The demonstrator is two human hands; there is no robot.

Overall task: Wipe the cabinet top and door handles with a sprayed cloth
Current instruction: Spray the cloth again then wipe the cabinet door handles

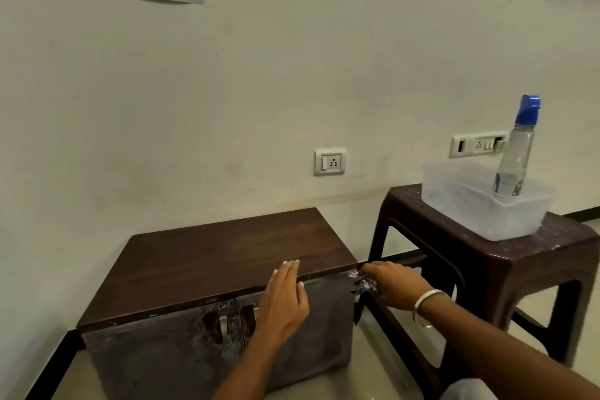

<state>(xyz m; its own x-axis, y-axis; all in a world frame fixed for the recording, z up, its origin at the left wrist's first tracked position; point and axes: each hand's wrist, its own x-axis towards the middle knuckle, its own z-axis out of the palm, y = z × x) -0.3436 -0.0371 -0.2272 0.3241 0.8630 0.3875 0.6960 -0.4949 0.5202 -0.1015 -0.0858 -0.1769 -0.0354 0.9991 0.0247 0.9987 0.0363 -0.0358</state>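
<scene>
A low dark wooden cabinet stands against the wall, its flat top facing me. Two metal door handles sit at the middle of its doors. My left hand lies flat with its fingers resting on the front edge of the top, partly covering the right door. My right hand is at the cabinet's right front corner, closed around a crumpled patterned cloth. A clear spray bottle with a blue nozzle stands in a translucent tub.
The tub rests on a dark brown plastic stool just to the right of the cabinet. Wall sockets are set above the cabinet. Papers hang higher on the wall. A narrow gap separates the cabinet and the stool.
</scene>
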